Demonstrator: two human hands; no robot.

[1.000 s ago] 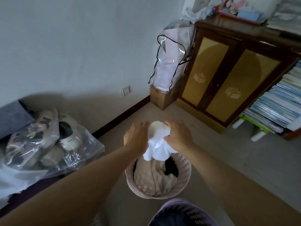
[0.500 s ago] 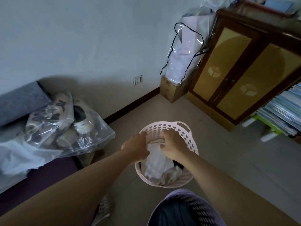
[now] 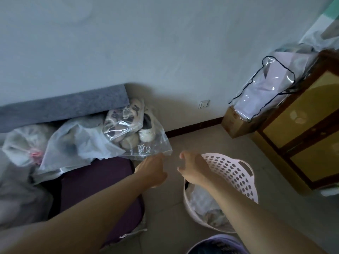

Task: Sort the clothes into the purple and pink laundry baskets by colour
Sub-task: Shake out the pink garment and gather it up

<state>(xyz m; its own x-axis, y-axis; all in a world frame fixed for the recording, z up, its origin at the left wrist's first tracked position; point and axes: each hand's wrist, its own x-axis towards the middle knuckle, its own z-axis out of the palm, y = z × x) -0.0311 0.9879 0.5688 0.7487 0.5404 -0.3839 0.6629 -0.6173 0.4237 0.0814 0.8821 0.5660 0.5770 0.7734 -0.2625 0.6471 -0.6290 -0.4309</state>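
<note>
Pale clothes already lie in the pink basket [image 3: 236, 173] at lower right; the purple basket [image 3: 218, 244] peeks in at the bottom edge. Left hand [image 3: 152, 169] and right hand [image 3: 192, 167] reach toward the left heap, loosely spread and holding nothing. Sorting looks unfinished.

Pink laundry basket [image 3: 236, 173], perforated, is standing on the floor and holding pale clothes [image 3: 205, 202] with a dark piece showing at its left rim. Purple laundry basket [image 3: 218, 243] is sitting nearest the camera, only its rim showing at the bottom edge.
</note>
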